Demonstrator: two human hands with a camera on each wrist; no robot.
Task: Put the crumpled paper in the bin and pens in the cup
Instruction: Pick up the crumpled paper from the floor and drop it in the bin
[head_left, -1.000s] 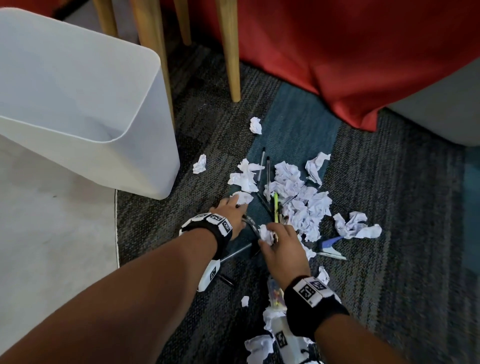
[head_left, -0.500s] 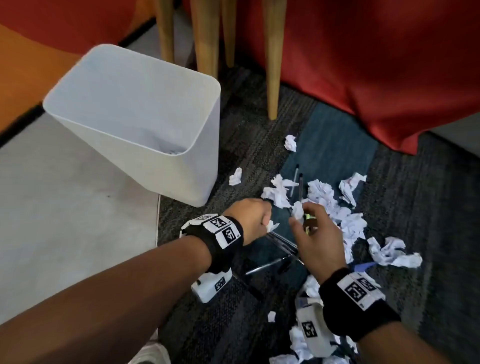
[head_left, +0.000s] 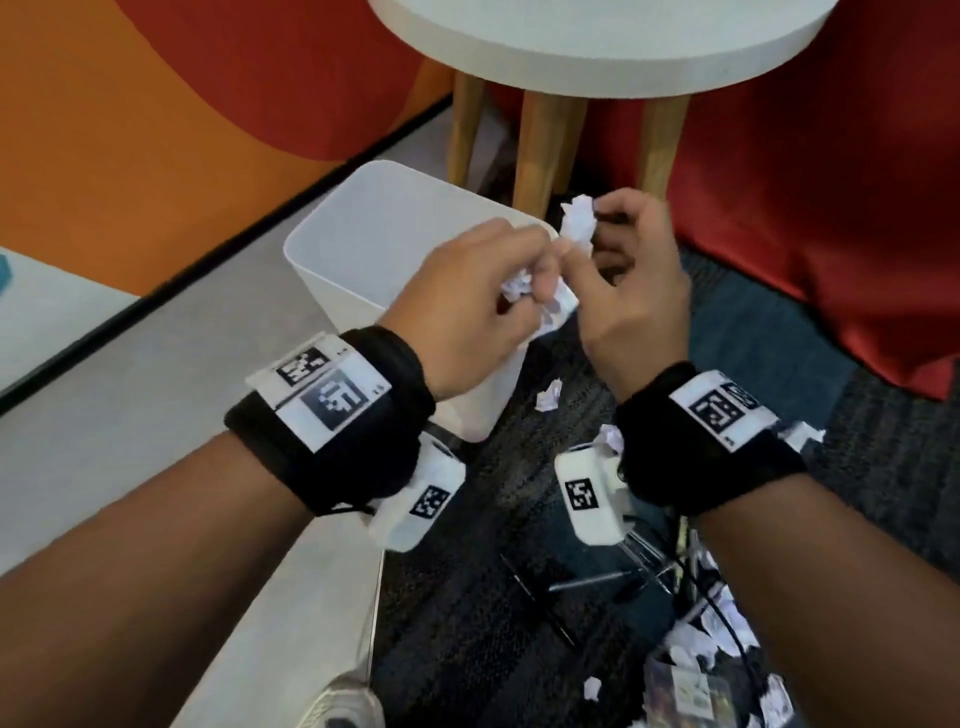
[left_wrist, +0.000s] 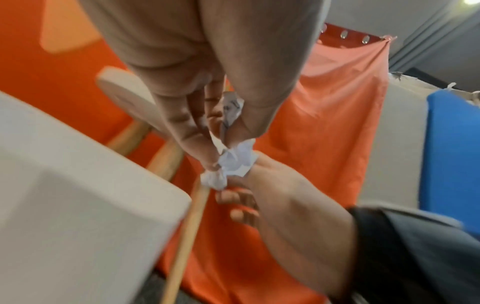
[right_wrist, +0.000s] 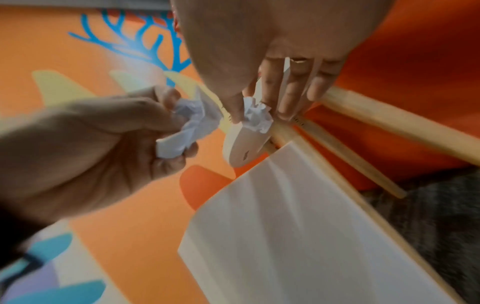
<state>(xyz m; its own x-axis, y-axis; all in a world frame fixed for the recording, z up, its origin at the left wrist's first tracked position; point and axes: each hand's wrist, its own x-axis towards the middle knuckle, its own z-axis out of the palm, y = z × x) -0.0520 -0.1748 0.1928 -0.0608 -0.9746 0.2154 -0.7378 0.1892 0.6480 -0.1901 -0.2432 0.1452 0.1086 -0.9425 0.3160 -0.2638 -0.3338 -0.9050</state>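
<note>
both hands raised above the open white plastic bin (head_left: 363, 234). left hand (head_left: 467, 306) has fingers curled around a crumpled white paper wad (head_left: 540, 306), part of it poking out near the bin's near corner. right hand (head_left: 634, 291) pinches a second crumpled white paper ball (head_left: 576, 223) between thumb and forefinger, other fingers loose; this ball sits just past the bin's rim, close to the left fingertips. the two hands nearly touch. bin stands on the floor where grey mat meets dark patterned carpet (head_left: 493, 597). more white paper scraps (head_left: 550, 397) lie on the carpet beside the bin, a bigger scatter at lower right. dark pens (head_left: 592, 581) lie on the carpet under the right wrist. round white stool with wooden legs (head_left: 550, 140) stands behind the bin.
</note>
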